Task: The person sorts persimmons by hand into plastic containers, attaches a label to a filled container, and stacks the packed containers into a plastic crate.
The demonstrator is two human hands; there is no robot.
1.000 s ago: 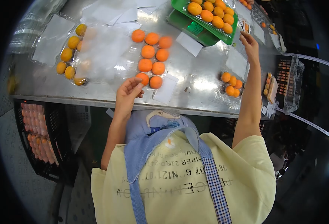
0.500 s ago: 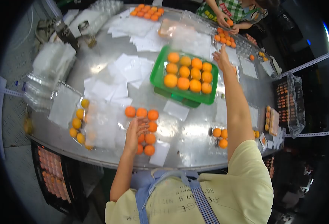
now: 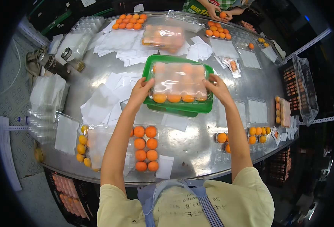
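In the head view, a clear plastic clamshell box of oranges (image 3: 179,81) sits in or just over a green tray (image 3: 151,60). A pale sheet covers most of the fruit, with a front row of oranges showing. My left hand (image 3: 142,90) grips the box's left side, and my right hand (image 3: 217,87) has its right side. Whether the box rests on the tray's floor is hidden. Nearer my body, bare oranges stand in a clear tray (image 3: 145,148), partly behind my left forearm. White paper slips (image 3: 106,98) are scattered left of the green tray.
Another covered box (image 3: 163,36) stands behind the green tray. Across the metal table (image 3: 189,147), a person's hands (image 3: 221,14) hold an orange beside a fruit-filled tray (image 3: 218,31). Jars (image 3: 73,59) and stacked clear trays (image 3: 44,126) line the left. A crate (image 3: 295,89) stands right.
Both hands have moved to the box in the green tray, the left from the near oranges, the right from the far right. The uncovered oranges seen there before now show beneath a sheet and lid.
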